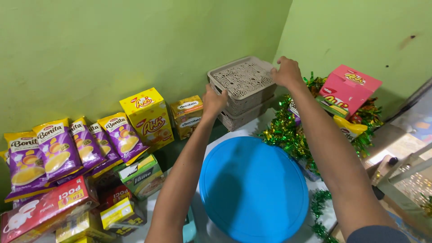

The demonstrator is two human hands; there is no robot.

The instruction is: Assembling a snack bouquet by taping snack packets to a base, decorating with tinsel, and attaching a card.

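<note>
While both hands grip it, the top grey perforated plastic basket [243, 80] sits upside down on a second one [240, 114], two stacked in the far corner where the green walls meet. Long axis runs left-near to right-far. Left hand [213, 100] clasps the near-left edge, right hand [286, 72] clasps the far-right corner, fingers curled over the rim. Round blue plastic lid [254, 189] lies below the arms. Four purple snack bags [72, 146] lean along the left wall, beside one yellow box [148, 117]. One pink box [348, 90] rests on green tinsel [288, 130].
</note>
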